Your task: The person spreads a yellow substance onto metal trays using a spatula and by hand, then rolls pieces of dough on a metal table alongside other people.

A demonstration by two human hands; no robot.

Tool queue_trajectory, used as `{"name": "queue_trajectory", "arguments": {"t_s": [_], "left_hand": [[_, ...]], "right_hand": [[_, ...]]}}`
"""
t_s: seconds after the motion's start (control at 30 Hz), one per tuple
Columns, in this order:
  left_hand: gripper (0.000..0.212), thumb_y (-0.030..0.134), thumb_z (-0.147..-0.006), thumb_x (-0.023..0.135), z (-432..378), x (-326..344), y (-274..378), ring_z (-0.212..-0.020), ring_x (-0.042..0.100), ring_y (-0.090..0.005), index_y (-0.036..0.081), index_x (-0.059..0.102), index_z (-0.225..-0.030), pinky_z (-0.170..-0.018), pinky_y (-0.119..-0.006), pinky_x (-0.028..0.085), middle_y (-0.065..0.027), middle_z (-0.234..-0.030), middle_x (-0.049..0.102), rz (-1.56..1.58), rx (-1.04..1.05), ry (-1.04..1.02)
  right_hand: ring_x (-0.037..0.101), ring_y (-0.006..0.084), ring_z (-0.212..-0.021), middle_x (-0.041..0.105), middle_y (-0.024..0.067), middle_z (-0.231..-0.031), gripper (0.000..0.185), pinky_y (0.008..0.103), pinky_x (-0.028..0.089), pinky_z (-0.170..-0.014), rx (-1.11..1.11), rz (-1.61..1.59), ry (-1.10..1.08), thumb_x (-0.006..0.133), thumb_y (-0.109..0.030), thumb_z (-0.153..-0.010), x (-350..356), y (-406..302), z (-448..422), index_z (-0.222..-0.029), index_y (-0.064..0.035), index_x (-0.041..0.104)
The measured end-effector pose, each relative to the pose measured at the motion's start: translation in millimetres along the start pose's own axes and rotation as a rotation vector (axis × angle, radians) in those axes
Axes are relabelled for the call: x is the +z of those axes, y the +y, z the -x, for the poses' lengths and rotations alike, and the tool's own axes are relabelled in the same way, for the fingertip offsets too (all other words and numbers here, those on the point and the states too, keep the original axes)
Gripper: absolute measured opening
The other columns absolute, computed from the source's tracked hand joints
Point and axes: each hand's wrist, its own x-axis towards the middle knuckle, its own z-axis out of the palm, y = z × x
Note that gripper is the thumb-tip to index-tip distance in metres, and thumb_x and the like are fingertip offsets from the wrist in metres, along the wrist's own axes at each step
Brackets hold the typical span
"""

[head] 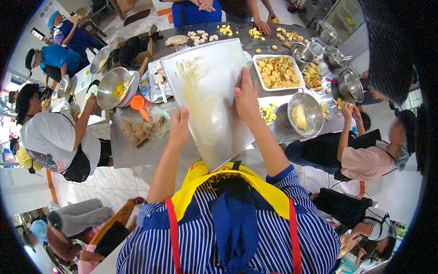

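A metal baking tray (212,99) with greasy yellowish smears is held up, tilted, between my two hands above the table. My left hand (180,126) grips its left edge, the thumb along the rim. At its right edge, my right hand (247,97) presses with fingers extended. To the left lie an orange scoop (138,102), brown crumbly matter (135,132) on the tabletop and a steel bowl (109,85) with yellow residue. On the right stand a white tray (297,87) full of shaped dough pieces and a steel bowl (313,126) holding a dough lump (299,117).
Yellow cubes (269,114) lie close to my right forearm. Several more steel bowls (349,84) stand at the right. Co-workers stand around the metal table (154,157); one person's hands (349,111) work dough at the right. An open cardboard box (147,51) sits at the back left.
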Motion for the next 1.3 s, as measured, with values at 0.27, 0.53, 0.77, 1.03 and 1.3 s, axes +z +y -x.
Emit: {"name": "queue_trajectory", "arguments": {"t_s": [0.27, 0.53, 0.77, 1.03, 1.3], "left_hand": [[0.046, 0.04, -0.097, 0.041, -5, 7, -21, -0.085, 0.057, -0.0158, -0.003, 0.056, -0.104, -0.076, -0.029, 0.046, -0.0095, -0.098, 0.062, -0.095, 0.07, -0.003], [0.049, 0.041, -0.097, 0.04, -8, 32, -23, -0.089, 0.056, -0.0156, -0.003, 0.055, -0.108, -0.078, -0.028, 0.044, -0.009, -0.1, 0.061, -0.077, 0.095, -0.158], [0.049, 0.04, -0.097, 0.037, -28, 66, -4, -0.086, 0.056, -0.016, -0.004, 0.057, -0.105, -0.076, -0.03, 0.044, -0.0109, -0.093, 0.062, -0.286, 0.171, -0.172], [0.054, 0.043, -0.097, 0.036, -28, 91, -19, -0.088, 0.059, -0.0187, -0.005, 0.056, -0.11, -0.077, -0.032, 0.045, -0.0125, -0.097, 0.064, -0.205, 0.124, -0.377], [0.048, 0.04, -0.098, 0.035, -26, 106, -21, -0.087, 0.057, -0.015, -0.003, 0.055, -0.11, -0.077, -0.029, 0.046, -0.0067, -0.098, 0.063, -0.286, 0.109, -0.449]], "right_hand": [[0.016, 0.027, -0.139, 0.016, 0.0137, -0.15, 0.083, 0.0503, 0.009, -0.11, -0.497, 0.014, -0.207, 0.028, -0.059, -0.09, 8, -68, 12, -0.144, -0.0009, 0.005], [0.017, 0.0261, -0.139, 0.017, 0.0136, -0.15, 0.071, 0.0499, 0.009, -0.11, 0.036, -0.027, 0.13, 0.028, -0.047, -0.094, -26, 31, -7, -0.144, -0.0014, 0.007], [0.012, 0.0321, -0.139, 0.011, 0.0193, -0.15, 0.082, 0.0512, 0.01, -0.11, -0.198, -0.113, -0.082, 0.039, -0.049, -0.088, -22, -31, 46, -0.143, 0.0023, 0.005], [0.013, 0.03, -0.139, 0.011, 0.018, -0.15, 0.079, 0.0506, 0.008, -0.11, 0.2, 0.025, 0.235, 0.04, -0.043, -0.09, -72, 87, 22, -0.142, 0.0043, 0.005], [0.018, 0.0292, -0.138, 0.017, 0.0157, -0.15, 0.082, 0.0533, 0.008, -0.109, -0.192, -0.102, 0.084, 0.024, -0.059, -0.09, -47, -5, 37, -0.144, -0.0012, 0.003]]}}
